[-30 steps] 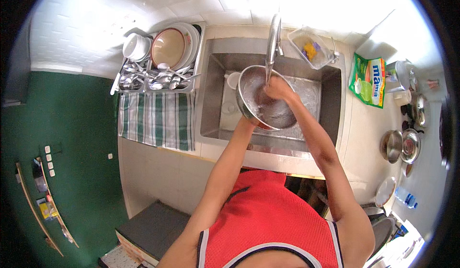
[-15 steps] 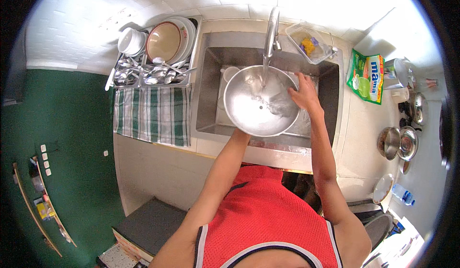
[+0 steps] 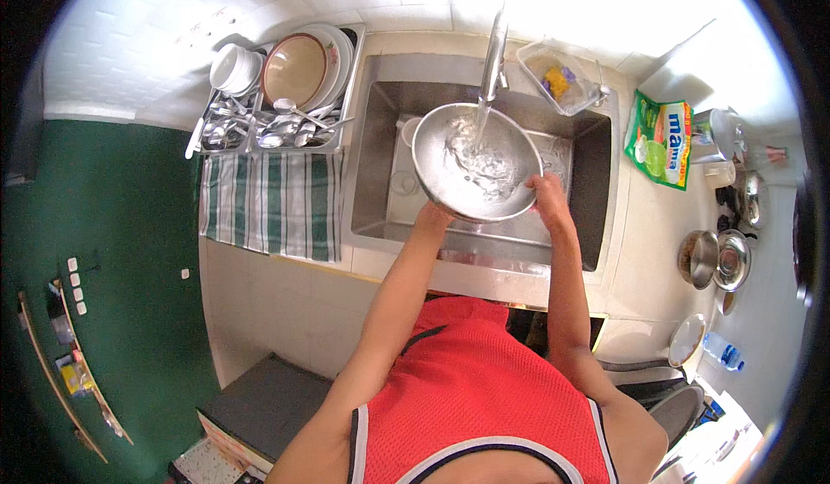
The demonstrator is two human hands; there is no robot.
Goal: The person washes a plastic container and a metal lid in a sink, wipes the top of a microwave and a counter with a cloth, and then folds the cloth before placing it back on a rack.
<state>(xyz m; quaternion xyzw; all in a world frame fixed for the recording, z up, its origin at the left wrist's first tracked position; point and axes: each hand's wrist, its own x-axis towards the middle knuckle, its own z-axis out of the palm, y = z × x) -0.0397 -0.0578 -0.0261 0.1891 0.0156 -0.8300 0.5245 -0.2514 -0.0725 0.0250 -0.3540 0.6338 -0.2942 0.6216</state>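
Note:
A round metal bowl (image 3: pixel 432 151) is held up over the sink (image 3: pixel 367 198), with water from the tap (image 3: pixel 494 56) running into it and swirling inside. My right hand (image 3: pixel 548 197) grips the bowl's right rim, fingers closed on it. At the near left side my left hand (image 3: pixel 439 214) supports the bowl; its fingers are mostly hidden beneath it. Below the bowl, a white cup (image 3: pixel 410 129) and a clear round dish (image 3: pixel 404 182) show in part on the sink floor.
Left of the sink stands a rack with plates (image 3: pixel 296 70), white bowls (image 3: pixel 234 69) and several spoons (image 3: pixel 275 129), beside a striped cloth (image 3: pixel 272 203). A clear tray with a yellow sponge (image 3: pixel 555 81) sits behind the sink. A green pouch (image 3: pixel 660 141) and metal pans (image 3: pixel 699 259) lie to the right.
My right hand has come down from inside the bowl's far right side to grip its right rim. The bowl is tilted differently, and more water swirls in it.

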